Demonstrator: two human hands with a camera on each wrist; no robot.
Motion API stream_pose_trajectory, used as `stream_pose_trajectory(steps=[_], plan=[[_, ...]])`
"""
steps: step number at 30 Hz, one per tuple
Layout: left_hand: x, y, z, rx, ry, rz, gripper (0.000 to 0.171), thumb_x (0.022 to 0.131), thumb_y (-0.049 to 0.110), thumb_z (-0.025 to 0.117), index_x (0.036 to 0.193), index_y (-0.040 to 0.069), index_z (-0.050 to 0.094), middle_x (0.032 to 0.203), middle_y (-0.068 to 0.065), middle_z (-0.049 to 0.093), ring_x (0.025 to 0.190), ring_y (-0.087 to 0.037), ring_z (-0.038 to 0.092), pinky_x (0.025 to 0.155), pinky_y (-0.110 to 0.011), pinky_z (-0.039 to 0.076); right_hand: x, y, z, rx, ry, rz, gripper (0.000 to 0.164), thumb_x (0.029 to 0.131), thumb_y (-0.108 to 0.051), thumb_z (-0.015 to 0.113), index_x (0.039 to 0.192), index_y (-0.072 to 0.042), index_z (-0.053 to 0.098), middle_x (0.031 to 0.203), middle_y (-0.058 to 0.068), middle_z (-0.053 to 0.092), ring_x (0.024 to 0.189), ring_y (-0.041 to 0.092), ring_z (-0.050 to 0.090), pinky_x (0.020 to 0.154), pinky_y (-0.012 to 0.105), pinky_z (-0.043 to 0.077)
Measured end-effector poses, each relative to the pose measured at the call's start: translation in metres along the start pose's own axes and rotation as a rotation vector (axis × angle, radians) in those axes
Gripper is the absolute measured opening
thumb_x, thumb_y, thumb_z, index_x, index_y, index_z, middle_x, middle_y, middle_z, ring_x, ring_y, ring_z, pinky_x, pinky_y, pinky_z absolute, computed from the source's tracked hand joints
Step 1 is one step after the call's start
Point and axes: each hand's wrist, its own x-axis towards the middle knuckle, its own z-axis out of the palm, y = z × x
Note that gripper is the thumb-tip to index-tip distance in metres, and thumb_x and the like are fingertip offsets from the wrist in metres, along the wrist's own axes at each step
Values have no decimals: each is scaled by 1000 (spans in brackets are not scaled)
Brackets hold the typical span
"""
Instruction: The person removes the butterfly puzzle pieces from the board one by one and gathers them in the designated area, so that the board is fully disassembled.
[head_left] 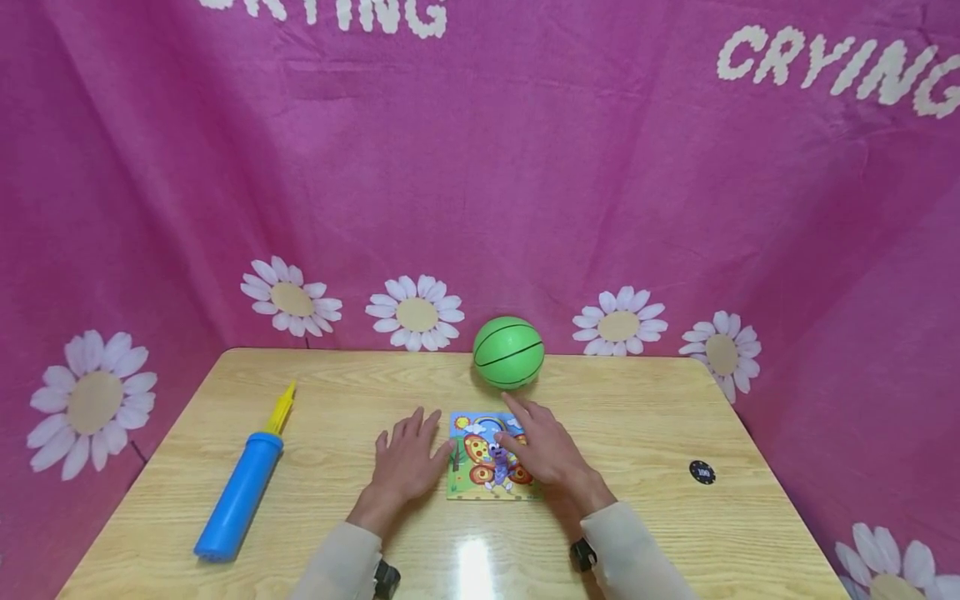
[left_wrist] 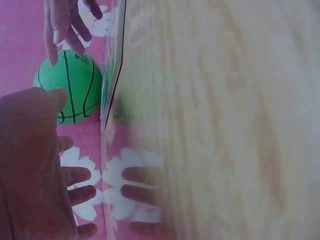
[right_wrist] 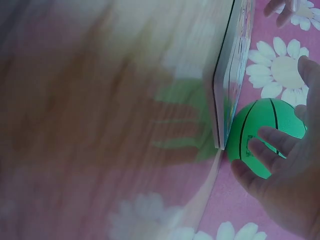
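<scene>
A flat picture board (head_left: 477, 477) with a colourful cartoon butterfly lies on the table in the head view. Just left of it is my left hand (head_left: 408, 460), its fingers spread and relaxed, the thumb near the board's left edge. My right hand (head_left: 553, 452) hovers over or rests on the board's right side, covering part of the picture; contact is unclear. Neither hand grips anything. Behind the board sits a green ball (head_left: 508, 352) with black lines, close to the right fingertips. In the right wrist view the board's edge (right_wrist: 231, 80) shows beside the loosely extended fingers (right_wrist: 265, 155).
On the table's left lies a blue hand pump (head_left: 242, 496) with a yellow nozzle (head_left: 281, 410). A round black chip (head_left: 702, 472) lies on the right. The wooden table (head_left: 637, 417) is backed by a pink curtain (head_left: 525, 183) with white flowers.
</scene>
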Motion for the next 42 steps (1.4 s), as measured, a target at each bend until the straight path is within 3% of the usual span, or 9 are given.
stream_pose_trajectory(steps=[14,23,31,42], plan=[[-5,7,4,22,-56,55,63,96,54,46,148,18,39,155,-14,35,140,-34,34,110,-66,22,8,-12,8,-15,-63,-41,62,95,-48,55,150,-27,36,145,5,47,132,26,45,108,49,39],[-10,10,6,47,-96,62,69,92,57,52,146,15,42,154,-15,36,138,-36,36,107,-66,27,16,-21,14,-61,-153,-102,56,94,-42,59,145,-27,43,131,4,52,121,24,50,101,48,44],[-9,11,8,86,-111,67,79,84,66,57,143,15,47,155,-13,35,139,-35,35,106,-63,30,22,-26,22,-153,-141,-175,51,94,-44,57,141,-25,50,128,3,54,119,25,50,94,51,43],[-10,9,7,94,-134,59,81,79,64,65,142,16,48,155,-13,35,139,-35,34,107,-65,28,33,-32,25,-160,-153,-149,44,93,-41,57,134,-23,57,121,4,53,110,22,48,86,46,42]])
